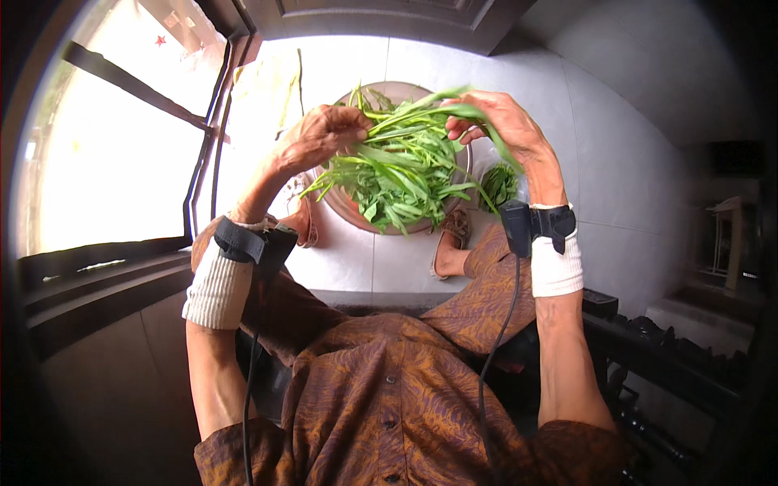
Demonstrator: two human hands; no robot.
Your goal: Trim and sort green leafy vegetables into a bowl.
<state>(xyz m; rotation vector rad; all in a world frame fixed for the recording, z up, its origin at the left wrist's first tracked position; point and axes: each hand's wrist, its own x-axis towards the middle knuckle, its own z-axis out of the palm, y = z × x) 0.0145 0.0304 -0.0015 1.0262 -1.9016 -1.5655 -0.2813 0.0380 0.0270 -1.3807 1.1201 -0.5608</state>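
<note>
A heap of long-leaved greens (397, 182) fills a round basin (347, 212) on the floor between my feet. My left hand (328, 134) is closed at the basin's far left side, its fingers pinching a bunch of green stems. On the other side my right hand (509, 121) has its fingers curled at the leafy end of those greens. Some long leaves drape across that hand toward the wrist, and its grip is partly covered by them. Both wrists carry white knit cuffs and black strapped devices with cables.
A smaller bunch of darker greens (500, 183) lies right of the basin. Beyond it stretches pale tiled floor (604, 186). A bright, dark-framed glass door or window (121, 154) stands at left, a dark panelled door (381, 20) at the far side. Dark clutter (664, 344) sits at right.
</note>
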